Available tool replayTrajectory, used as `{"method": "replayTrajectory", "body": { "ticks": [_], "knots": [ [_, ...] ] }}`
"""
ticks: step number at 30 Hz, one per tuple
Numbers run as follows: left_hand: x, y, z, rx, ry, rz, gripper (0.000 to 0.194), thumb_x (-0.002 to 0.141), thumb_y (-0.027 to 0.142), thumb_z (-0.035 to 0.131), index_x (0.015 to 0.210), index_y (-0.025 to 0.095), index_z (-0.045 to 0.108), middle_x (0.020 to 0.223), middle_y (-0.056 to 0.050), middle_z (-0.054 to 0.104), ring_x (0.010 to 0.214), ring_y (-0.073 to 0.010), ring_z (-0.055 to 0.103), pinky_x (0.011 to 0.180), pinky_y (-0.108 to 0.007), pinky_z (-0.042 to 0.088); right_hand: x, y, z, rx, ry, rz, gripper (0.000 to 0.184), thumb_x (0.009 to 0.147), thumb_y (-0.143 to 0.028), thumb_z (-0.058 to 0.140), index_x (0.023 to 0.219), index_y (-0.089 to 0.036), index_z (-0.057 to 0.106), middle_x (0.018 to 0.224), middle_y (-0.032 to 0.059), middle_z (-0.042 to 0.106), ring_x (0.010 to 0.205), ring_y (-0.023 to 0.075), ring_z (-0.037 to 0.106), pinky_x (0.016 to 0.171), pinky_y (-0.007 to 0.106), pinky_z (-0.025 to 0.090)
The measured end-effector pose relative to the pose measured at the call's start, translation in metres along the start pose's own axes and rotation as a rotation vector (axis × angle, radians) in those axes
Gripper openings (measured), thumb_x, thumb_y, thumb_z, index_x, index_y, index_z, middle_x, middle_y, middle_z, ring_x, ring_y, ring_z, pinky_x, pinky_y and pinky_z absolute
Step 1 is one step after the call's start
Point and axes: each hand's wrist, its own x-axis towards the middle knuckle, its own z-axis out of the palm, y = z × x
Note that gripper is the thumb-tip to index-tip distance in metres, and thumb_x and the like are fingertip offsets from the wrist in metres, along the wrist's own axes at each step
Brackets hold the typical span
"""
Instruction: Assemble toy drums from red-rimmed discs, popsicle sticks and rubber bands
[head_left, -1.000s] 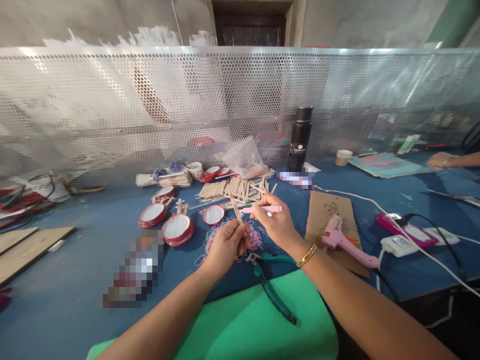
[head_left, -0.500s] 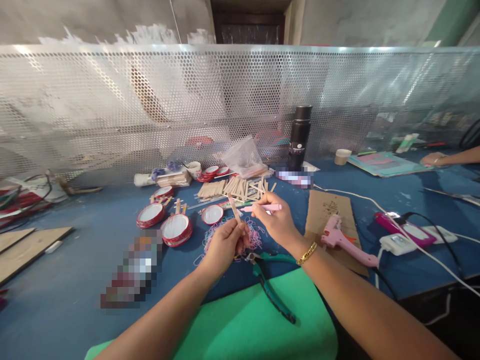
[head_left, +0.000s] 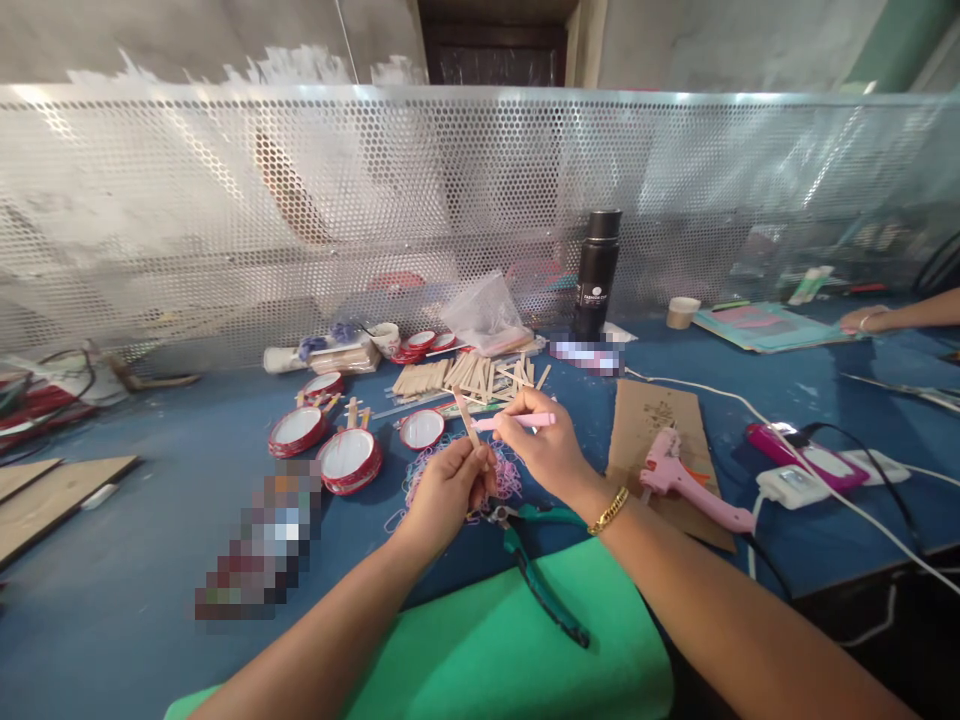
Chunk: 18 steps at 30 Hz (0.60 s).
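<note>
My left hand [head_left: 448, 487] is closed on the lower end of a popsicle stick [head_left: 464, 412], which stands tilted up from the fingers. A pink pen [head_left: 529, 420] is pinched in my right hand [head_left: 544, 445], its tip at or very near the stick; I cannot tell whether they touch. Under the hands lies a heap of pastel paper clips or small loops [head_left: 508, 478], partly hidden by my left hand. Green-handled pliers [head_left: 532, 570] rest just below, partly on a green mat [head_left: 480, 650]. Behind the hands lies a pile of loose popsicle sticks [head_left: 472, 377].
Red-and-white round pieces [head_left: 349, 460] stand left of the heap. At right, a pink glue gun [head_left: 694, 485] rests on cardboard [head_left: 619, 430], near a power strip [head_left: 793, 487] and cables. A black bottle [head_left: 598, 275] stands behind. Another person's hand [head_left: 862, 320] reaches in at far right.
My right hand and the pen have moved slightly left, bringing the tip up to the stick. My left hand keeps its hold. The whole view has shifted a little.
</note>
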Motion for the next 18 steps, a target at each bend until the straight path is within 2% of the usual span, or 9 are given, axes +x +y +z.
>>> {"method": "replayTrajectory", "body": {
  "ticks": [6,12,18],
  "knots": [
    [0.0012,-0.0007,-0.0009,0.007,0.011,0.002,0.042,0.082,0.061,0.068,0.078,0.02,0.061,0.057,0.002,0.063,0.041,-0.0083,0.042,0.043,-0.022,0.027,0.0005,0.0005,-0.0007,-0.019,0.031,0.01,0.021,0.087,-0.032,0.063,0.069,-0.024,0.055,0.067,-0.0007,0.065,0.066,0.017,0.06,0.065,0.029,0.046],
    [0.0011,-0.0007,-0.0013,0.008,0.007,0.007,0.043,0.082,0.062,0.069,0.076,0.02,0.06,0.057,0.001,0.063,0.042,-0.0087,0.042,0.043,-0.022,0.027,-0.0002,-0.002,0.0005,-0.028,-0.018,-0.016,0.021,0.087,-0.03,0.062,0.068,-0.024,0.055,0.067,-0.0006,0.065,0.065,0.0171,0.059,0.064,0.03,0.045],
    [0.0008,-0.0007,-0.0015,0.011,0.024,0.002,0.04,0.083,0.059,0.068,0.078,0.02,0.061,0.058,0.001,0.064,0.042,-0.0087,0.042,0.043,-0.022,0.026,0.0006,-0.0016,-0.0015,-0.024,0.022,0.0,0.022,0.087,-0.032,0.062,0.068,-0.024,0.055,0.066,-0.0008,0.064,0.064,0.0163,0.056,0.063,0.029,0.044]
  ]
}}
